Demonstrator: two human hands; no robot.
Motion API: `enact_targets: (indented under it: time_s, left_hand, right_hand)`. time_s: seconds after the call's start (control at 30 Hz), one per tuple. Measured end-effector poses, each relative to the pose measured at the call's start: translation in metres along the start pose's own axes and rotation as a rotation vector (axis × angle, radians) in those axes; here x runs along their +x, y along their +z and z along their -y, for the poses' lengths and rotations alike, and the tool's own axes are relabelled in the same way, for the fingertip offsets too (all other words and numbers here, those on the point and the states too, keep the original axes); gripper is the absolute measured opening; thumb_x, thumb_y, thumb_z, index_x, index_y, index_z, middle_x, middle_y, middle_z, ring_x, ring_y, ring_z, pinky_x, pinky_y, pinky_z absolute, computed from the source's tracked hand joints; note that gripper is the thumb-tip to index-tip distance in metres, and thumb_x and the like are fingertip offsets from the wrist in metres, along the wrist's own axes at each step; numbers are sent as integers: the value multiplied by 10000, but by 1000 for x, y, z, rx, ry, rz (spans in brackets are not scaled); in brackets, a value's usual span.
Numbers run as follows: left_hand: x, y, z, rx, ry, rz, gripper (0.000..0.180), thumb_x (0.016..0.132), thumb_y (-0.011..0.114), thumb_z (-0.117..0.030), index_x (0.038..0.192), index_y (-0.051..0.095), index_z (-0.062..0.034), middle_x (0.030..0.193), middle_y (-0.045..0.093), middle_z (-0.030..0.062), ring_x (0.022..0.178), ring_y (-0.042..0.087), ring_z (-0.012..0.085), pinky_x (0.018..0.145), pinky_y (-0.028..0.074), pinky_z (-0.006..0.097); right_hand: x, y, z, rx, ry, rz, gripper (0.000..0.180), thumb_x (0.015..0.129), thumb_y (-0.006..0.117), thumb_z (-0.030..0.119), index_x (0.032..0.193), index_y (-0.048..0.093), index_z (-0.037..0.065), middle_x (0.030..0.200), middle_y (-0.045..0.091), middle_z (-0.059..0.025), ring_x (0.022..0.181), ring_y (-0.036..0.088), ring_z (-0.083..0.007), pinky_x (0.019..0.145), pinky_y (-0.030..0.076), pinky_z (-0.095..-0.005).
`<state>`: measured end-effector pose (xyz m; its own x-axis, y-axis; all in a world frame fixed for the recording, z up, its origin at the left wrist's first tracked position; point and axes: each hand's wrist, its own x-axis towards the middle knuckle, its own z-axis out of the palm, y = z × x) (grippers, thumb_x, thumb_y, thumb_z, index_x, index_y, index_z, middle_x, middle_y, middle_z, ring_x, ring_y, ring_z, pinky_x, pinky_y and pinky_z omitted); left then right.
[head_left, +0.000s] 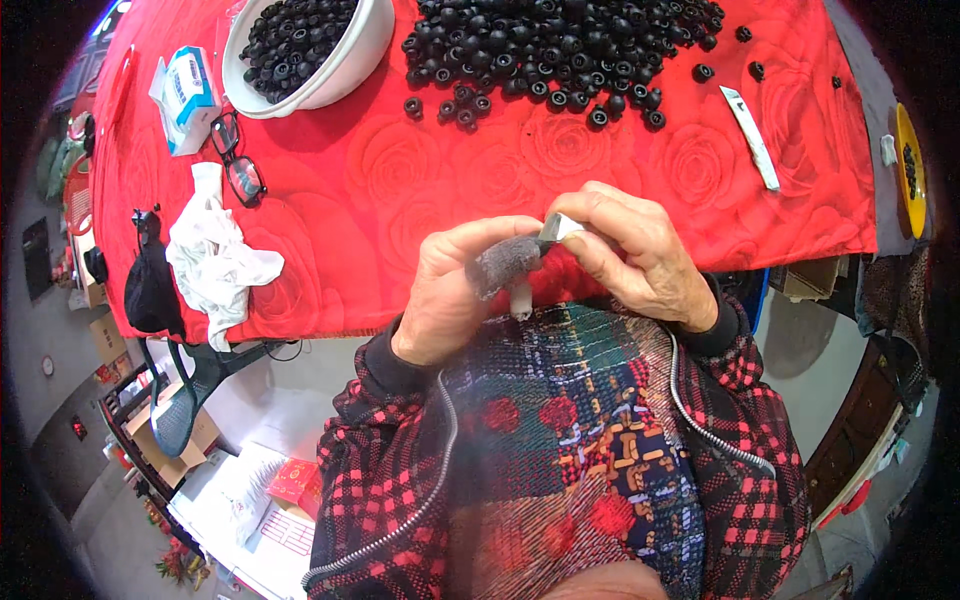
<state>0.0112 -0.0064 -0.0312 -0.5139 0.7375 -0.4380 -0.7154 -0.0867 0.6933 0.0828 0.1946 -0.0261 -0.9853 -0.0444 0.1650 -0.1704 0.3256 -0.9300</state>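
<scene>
Close to my body, over the table's near edge, both hands meet. My left hand [440, 290] is closed, with a grey fabric sleeve [503, 265] round a finger and a pale wrapping [521, 301] on another fingertip. Pinched at its fingertips is a small dark piece, mostly hidden. Between the thumb and fingers of my right hand [640, 245] is a short flat blade [562, 228] with a white wrapping, its tip touching or very near the dark piece. Beyond the hands lies a large pile of small black ring-shaped parts [560, 55], with several loose ones around it.
A white bowl [355, 85] of similar black parts stands at the far left. Nearby are a tissue pack [188, 100], eyeglasses [240, 168], a white cloth [215, 250] and a black strapped item [150, 280]. A narrow white packet [750, 138] lies at right on the red tablecloth [400, 165].
</scene>
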Motion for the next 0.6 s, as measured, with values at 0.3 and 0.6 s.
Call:
enact_targets:
  time_s: [0.3,0.6]
  left_hand:
    - [2,0,2,-4,17,-11,229,918,571,-106,1113,624,2,909,664,62,644,600,114,557,479,232]
    - [11,6,-3,-238,-142,32,237,934,542,-160,1110,600,-14,888,623,32,659,578,98,553,475,222]
  right_hand:
    - [1,0,-3,-4,38,18,150,831,599,54,972,580,7,781,552,-143,687,573,-317,582,445,-378]
    - [3,3,0,7,-199,-128,295,708,683,47,985,587,8,744,541,-107,633,554,-289,542,433,-378]
